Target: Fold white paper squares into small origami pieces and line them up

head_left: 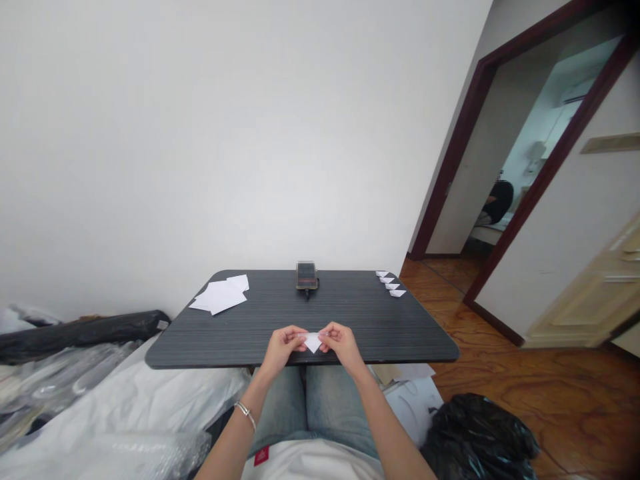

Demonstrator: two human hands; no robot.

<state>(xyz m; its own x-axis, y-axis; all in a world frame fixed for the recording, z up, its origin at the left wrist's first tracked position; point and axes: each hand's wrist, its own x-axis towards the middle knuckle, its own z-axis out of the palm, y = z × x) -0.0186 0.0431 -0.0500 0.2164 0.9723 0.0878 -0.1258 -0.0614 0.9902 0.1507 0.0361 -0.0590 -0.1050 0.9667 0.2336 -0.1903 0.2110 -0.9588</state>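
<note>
A small folded piece of white paper, its point facing me, is held between my two hands near the table's front edge. My left hand pinches its left corner, and my right hand grips the right corner with thumb and fingers. Loose sheets of white paper overlap at the table's left side. Several small folded white paper pieces stand in a row along the back right. Fingers cover the outer corners of the paper I hold.
The dark table stands against a white wall. A phone on a stand is at its back middle. Wrapped plastic bundles lie left, a black plastic bag lies right. Beyond a doorway, a seated person is partly visible.
</note>
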